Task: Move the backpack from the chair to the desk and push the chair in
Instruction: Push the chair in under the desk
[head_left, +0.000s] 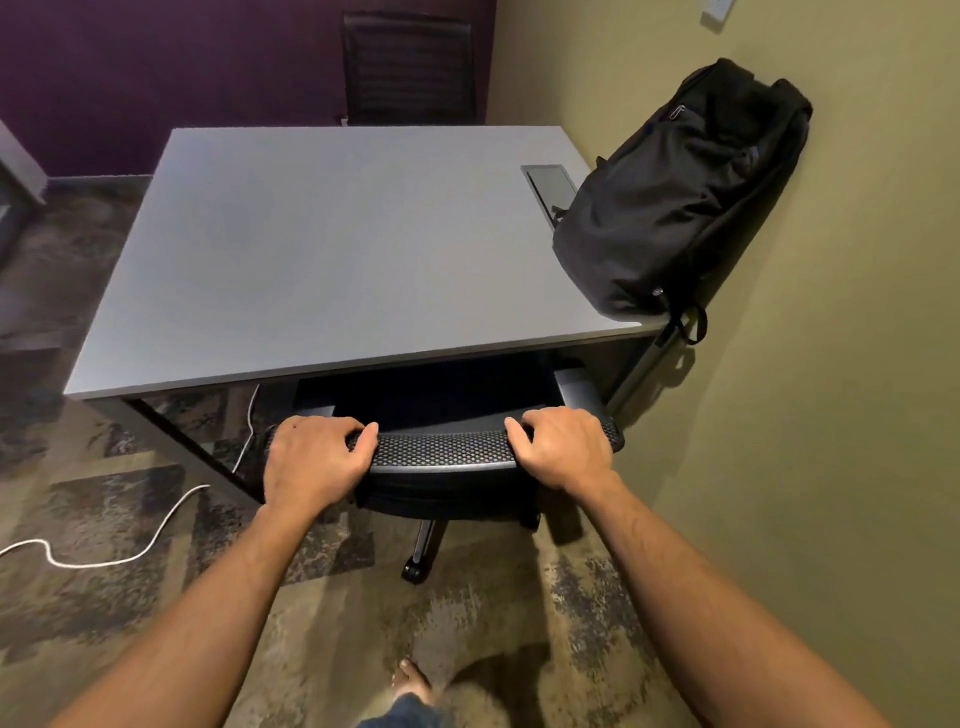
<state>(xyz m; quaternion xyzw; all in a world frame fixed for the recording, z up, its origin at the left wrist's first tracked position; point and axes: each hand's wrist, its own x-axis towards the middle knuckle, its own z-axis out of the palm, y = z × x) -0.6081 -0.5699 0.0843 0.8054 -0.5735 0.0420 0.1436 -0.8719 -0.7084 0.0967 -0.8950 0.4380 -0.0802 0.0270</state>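
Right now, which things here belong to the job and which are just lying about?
Part of the job: backpack, desk, chair, left hand, right hand.
Lying about: white cable, second chair, desk hatch.

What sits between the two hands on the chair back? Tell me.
Only the chair back's bare black mesh top edge lies between the left hand and right hand, per the head view.

arms: showing bare, no sleeves
left hand (311, 457): wearing nothing
right hand (563, 447): wearing nothing
foot (413, 680): going bare
trouser leg (405, 712): showing blue denim
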